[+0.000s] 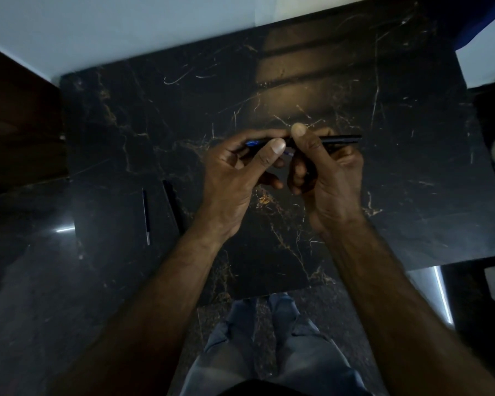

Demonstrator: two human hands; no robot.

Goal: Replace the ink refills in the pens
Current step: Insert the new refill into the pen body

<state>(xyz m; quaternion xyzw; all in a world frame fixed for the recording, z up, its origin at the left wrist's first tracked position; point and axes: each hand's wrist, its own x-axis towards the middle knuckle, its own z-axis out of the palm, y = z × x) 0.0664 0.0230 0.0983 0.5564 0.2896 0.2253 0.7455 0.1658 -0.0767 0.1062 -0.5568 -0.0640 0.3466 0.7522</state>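
Note:
Both hands hold one dark pen level above the middle of the black marble table (pixel 297 81). My right hand (pixel 326 172) pinches the dark pen barrel (pixel 340 139), which sticks out to the right. My left hand (pixel 235 172) grips the pen's front part, where a blue piece (pixel 252 143) shows between the fingers. A bit of blue and white refill (pixel 289 152) shows in the gap between the thumbs. On the table to the left lie a thin refill (pixel 145 217) and a dark pen (pixel 172 205), side by side and untouched.
A dark wooden surface (pixel 17 124) stands at the left. The table's near edge runs across below my wrists, with my legs in jeans (pixel 269 338) under it. A pale wall (pixel 126 30) lies behind the table, and a blue object (pixel 483 21) sits at the top right.

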